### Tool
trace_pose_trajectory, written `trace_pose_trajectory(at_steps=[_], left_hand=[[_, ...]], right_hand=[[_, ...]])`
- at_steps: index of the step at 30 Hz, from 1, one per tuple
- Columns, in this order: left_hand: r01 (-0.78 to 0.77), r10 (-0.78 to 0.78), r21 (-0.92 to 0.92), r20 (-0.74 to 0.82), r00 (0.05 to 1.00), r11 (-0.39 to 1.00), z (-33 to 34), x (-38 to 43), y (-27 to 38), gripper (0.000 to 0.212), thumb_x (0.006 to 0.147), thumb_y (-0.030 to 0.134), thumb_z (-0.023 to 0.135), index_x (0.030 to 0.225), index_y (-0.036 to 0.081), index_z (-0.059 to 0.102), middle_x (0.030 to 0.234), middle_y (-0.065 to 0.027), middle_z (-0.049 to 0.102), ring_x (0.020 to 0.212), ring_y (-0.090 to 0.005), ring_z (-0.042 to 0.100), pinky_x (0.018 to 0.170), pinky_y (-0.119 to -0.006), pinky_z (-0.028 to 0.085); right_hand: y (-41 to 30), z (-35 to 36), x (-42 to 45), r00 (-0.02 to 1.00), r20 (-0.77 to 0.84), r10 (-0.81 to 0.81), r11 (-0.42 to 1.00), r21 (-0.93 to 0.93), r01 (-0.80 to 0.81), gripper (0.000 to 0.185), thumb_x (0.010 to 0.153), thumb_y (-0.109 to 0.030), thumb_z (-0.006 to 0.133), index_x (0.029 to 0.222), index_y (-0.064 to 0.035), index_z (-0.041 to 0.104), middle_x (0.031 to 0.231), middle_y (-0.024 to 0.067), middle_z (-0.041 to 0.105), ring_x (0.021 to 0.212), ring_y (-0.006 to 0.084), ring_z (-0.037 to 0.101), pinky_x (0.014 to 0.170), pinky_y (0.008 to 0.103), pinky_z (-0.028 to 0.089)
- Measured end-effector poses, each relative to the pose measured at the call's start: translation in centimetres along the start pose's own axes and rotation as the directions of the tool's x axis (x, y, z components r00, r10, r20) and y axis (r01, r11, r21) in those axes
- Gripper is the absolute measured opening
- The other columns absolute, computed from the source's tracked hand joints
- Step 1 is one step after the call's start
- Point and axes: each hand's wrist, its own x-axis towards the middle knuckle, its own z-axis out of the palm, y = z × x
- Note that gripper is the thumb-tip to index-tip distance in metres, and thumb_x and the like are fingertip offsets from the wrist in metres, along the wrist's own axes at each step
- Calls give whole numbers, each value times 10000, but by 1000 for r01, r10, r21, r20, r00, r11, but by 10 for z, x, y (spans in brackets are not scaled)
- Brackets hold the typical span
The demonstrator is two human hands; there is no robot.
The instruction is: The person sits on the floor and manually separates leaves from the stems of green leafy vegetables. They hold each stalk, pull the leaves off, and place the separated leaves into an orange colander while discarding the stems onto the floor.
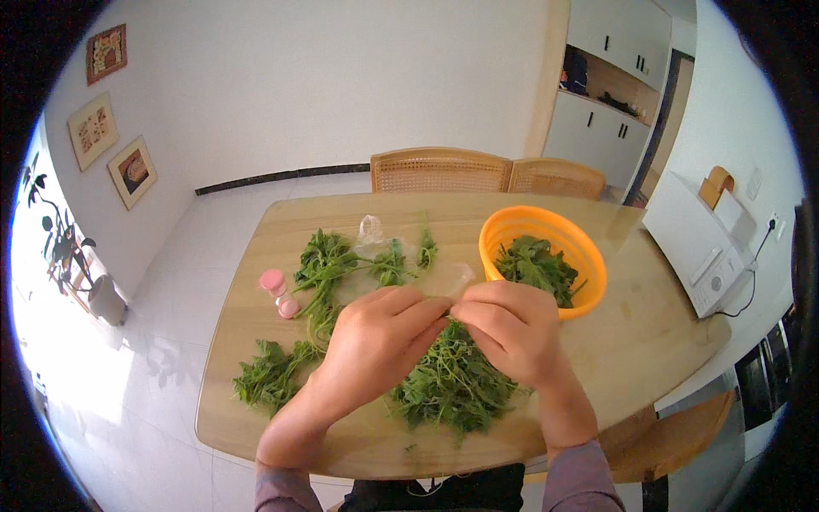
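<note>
My left hand (374, 339) and my right hand (515, 323) meet fingertip to fingertip above the table. A thin green stem (440, 301) shows at the pinched fingers, mostly hidden by them. Right below the hands lies a large heap of leafy greens (457, 384). Past my right hand stands an orange plastic colander basket (585, 256), with loose green leaves (537, 262) inside. Long-stemmed greens (326, 256) spread across the table beyond my left hand, partly over a clear plastic bag (371, 237). Another leafy bunch (269, 377) rests left of my left forearm.
A pink sand timer (280, 294) stands near the left edge of the wooden table (627, 358). At the right wall is a white appliance (697, 249) with a cord. Cane-backed chairs (441, 169) line the far side; a wooden chair (678, 441) is at lower right.
</note>
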Motion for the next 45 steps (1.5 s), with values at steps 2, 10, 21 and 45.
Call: trace_pose_trajectory(at_steps=[2,10,21,45], left_hand=[[36,-35,-68,13,999,997,-1,0,-1,134,756,52,629,885,24,611,721,-107,555,634,-304,555,549,-374,458],[251,-196,-330,192,962,910,-7,3,-6,74,783,39,598,828,-19,599,715,-120,558,645,-273,561,574,-334,444],[500,-511,-779,274,815,380,-9,5,-17,194,905,111,494,938,-36,617,731,-20,579,661,-76,546,622,-217,460],[103,-595,-936,-126,794,337,-29,4,-63,198,918,157,438,934,3,562,880,-67,574,820,-153,529,795,-289,411]], right_hand=[[2,2,2,998,-24,-58,998,-21,58,200,666,-18,654,835,-95,578,812,39,593,630,205,581,519,303,459],[0,17,-5,960,-113,-257,945,-235,226,351,635,47,677,843,-110,442,815,41,600,542,180,507,482,279,385],[4,23,-5,991,16,-131,991,29,130,395,612,58,704,864,-112,452,803,34,617,545,175,535,487,275,397],[4,22,-15,873,482,79,993,-119,-25,103,737,-90,571,833,-103,537,764,43,559,661,257,569,565,355,449]])
